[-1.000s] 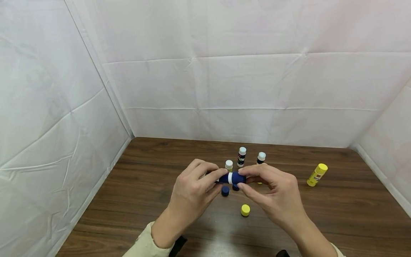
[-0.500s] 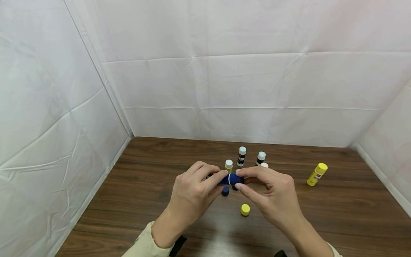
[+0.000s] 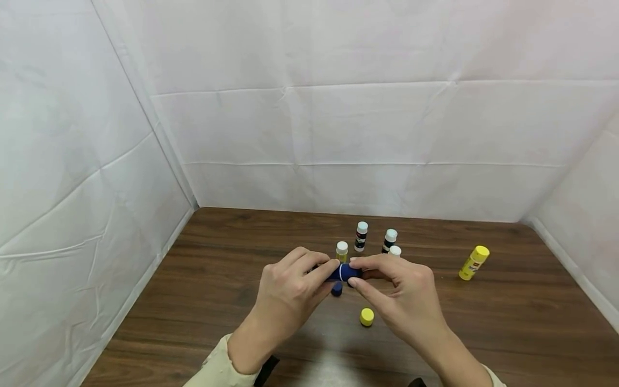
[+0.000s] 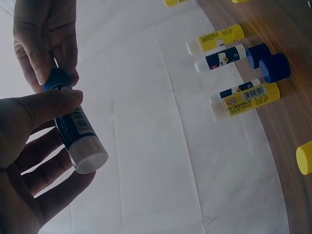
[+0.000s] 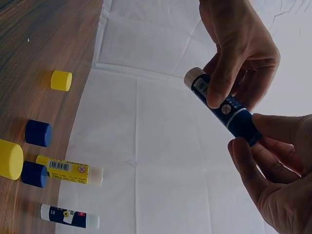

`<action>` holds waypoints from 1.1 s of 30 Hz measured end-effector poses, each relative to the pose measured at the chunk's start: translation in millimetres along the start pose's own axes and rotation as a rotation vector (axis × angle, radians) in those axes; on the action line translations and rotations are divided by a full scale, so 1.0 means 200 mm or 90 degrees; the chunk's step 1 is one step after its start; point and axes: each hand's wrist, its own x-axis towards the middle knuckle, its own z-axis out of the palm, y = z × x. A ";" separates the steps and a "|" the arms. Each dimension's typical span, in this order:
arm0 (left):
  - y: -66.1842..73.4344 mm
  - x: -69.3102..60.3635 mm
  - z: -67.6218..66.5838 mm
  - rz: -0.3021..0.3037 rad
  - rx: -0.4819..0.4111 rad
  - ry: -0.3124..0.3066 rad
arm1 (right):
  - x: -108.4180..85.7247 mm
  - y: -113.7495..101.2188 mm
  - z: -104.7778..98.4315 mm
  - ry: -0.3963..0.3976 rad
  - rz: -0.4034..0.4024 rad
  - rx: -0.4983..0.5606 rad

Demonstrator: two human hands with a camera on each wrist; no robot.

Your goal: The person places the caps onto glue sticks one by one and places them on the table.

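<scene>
Both hands hold one dark blue glue stick (image 5: pixel 226 109) above the table, lying nearly level in the head view. My left hand (image 3: pixel 291 287) grips its body between thumb and fingers; the white base end (image 4: pixel 87 155) sticks out in the left wrist view. With thumb and fingertips, my right hand (image 3: pixel 403 287) pinches the blue cap (image 5: pixel 245 128) at the other end. A thin white band shows between cap and body. Below the hands, loose blue caps (image 3: pixel 337 289) and a yellow cap (image 3: pixel 367 317) stand on the table.
Behind the hands stand uncapped-looking glue sticks with white tops: blue ones (image 3: pixel 361 236) (image 3: pixel 389 241) and yellow ones (image 4: pixel 215 39) (image 4: pixel 251 101). A yellow capped glue stick (image 3: pixel 474 263) stands farther right. White cloth walls (image 3: pixel 309 123) bound the wooden table (image 3: pixel 217 258).
The white band between cap and body has narrowed as my right hand moved the cap leftward toward the body. My left hand keeps its grip almost in place.
</scene>
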 end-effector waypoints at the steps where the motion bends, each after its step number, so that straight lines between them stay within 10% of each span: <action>1: 0.00 0.00 0.00 -0.004 -0.002 -0.006 | 0.00 0.00 0.00 0.000 0.000 -0.004; 33: 0.02 0.00 -0.01 -0.013 -0.012 -0.016 | 0.00 -0.01 -0.01 -0.005 -0.007 -0.048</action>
